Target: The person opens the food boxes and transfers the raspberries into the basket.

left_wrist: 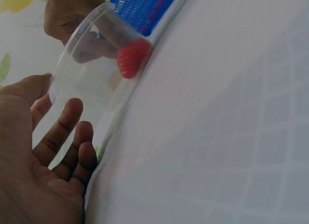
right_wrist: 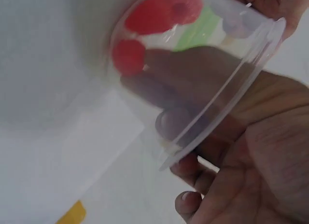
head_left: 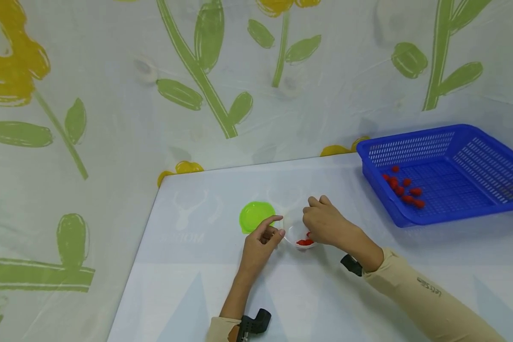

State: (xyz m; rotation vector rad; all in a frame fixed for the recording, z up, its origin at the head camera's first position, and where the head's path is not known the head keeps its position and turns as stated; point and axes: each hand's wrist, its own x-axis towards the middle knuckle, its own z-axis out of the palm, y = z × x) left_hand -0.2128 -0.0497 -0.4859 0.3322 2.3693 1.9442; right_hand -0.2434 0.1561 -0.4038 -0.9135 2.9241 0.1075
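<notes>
A clear plastic cup stands on the table with a few red raspberries at its bottom. My left hand pinches the cup's rim between thumb and index finger; its other fingers curve loosely beside the wall. From the far right my right hand reaches over the rim, its fingers inside the cup. Through the clear wall, one fingertip touches a raspberry near the base, while the thumb stays apart from it. Just left of the cup lies a lime-green round dish, partly behind my left hand.
A blue perforated basket stands at the back right, with several raspberries gathered in its left end. Behind the white table rises a wall covering printed with flowers and leaves.
</notes>
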